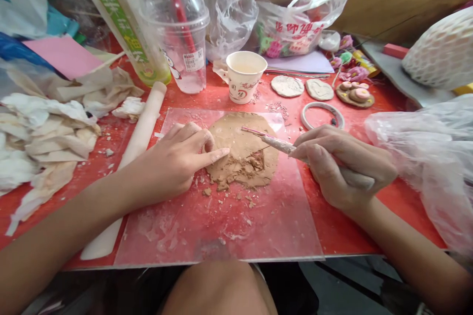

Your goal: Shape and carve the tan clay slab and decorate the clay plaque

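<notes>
A flat brown clay slab (236,133) lies on a clear plastic sheet (221,226), its lower part scraped and crumbly. My left hand (181,157) rests at the slab's left edge, holding nothing, with the thumb stretched onto the clay and the other fingers bent. Pinched in my right hand (340,167) is a clay-smeared modelling tool (279,144), its thin reddish tip over the right part of the slab. Loose clay crumbs (249,202) are scattered below the slab.
A rolling pin (144,128) lies left of the sheet, near crumpled tissues (55,128). Behind stand a green bottle (121,24), a plastic cup (185,44) and a paper cup (246,78). Pale clay discs (287,86), a tape ring (322,116) and plastic bags (424,157) are to the right.
</notes>
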Tool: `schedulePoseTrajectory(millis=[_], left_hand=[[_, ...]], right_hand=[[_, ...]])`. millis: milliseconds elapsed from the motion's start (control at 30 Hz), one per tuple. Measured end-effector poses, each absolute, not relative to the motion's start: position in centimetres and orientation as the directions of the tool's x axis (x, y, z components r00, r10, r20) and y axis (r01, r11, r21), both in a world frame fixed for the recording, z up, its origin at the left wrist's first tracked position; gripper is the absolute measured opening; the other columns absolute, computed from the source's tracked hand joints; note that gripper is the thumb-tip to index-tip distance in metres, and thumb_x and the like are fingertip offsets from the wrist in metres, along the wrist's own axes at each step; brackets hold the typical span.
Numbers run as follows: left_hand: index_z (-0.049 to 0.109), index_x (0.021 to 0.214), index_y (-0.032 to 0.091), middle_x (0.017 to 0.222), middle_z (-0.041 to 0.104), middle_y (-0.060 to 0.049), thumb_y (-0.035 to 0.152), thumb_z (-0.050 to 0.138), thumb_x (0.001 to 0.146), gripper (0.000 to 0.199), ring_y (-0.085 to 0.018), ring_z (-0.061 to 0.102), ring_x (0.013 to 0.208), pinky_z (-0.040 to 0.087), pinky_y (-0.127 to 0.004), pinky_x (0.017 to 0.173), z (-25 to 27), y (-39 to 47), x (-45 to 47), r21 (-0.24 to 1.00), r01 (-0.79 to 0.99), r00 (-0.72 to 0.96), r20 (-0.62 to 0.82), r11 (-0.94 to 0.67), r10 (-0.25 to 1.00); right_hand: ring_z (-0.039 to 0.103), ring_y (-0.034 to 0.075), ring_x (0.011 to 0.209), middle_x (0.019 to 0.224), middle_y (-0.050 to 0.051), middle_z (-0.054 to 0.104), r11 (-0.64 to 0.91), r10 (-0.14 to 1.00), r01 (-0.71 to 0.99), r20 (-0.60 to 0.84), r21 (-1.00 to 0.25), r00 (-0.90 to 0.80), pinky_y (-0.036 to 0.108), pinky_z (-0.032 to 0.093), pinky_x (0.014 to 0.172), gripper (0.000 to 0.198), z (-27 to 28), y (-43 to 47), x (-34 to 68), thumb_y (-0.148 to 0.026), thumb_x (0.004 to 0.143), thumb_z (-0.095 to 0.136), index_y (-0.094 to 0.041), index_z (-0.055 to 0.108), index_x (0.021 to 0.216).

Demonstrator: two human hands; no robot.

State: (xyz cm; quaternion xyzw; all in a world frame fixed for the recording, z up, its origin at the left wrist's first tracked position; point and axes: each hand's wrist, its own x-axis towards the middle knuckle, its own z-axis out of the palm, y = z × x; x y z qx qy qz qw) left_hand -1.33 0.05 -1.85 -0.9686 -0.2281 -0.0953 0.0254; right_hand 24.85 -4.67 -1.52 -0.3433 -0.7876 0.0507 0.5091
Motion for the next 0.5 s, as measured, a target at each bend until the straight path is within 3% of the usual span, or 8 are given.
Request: schedulePoseTrajectory(millis=[167,300,500], left_hand=[[0.056,0.119,0.017,0.093,0.055,-0.007,-0.004,0.036,0.078,0.050,-0.021,0.042,0.088,0.032,-0.036,0.076,-1.63,0.15,-1.41,-0.057,0.399,0.900,0.212,-0.915,0.380],[0.059,0.114,0.016,0.085,0.057,-0.005,-0.004,0.036,0.076,0.048,-0.019,0.043,0.084,0.031,-0.035,0.076,-1.53,0.17,-1.57,-0.020,0.376,0.908,0.210,-0.926,0.364],[0.064,0.103,0.015,0.079,0.058,-0.003,-0.004,0.037,0.076,0.042,-0.016,0.046,0.079,0.033,-0.033,0.077,-1.39,0.04,-1.65,0.041,0.327,0.911,0.251,-0.944,0.327]], right_hand=[[0.057,0.011,0.059,0.060,-0.001,0.055,0.758,0.580,0.515,0.775,-0.400,-0.251,0.027,0.045,0.052,0.013,-1.64,-4.69,24.78,-0.005,0.079,0.056,-0.017,0.060,0.075],[0.057,0.011,0.059,0.062,0.000,0.056,0.763,0.572,0.522,0.773,-0.381,-0.273,0.026,0.046,0.052,0.016,-1.66,-4.79,24.80,-0.002,0.077,0.055,-0.016,0.060,0.076],[0.056,0.011,0.058,0.061,-0.001,0.054,0.813,0.466,0.512,0.839,-0.279,-0.283,0.026,0.048,0.052,0.016,-1.60,-4.83,24.98,-0.002,0.076,0.053,-0.016,0.060,0.076]])
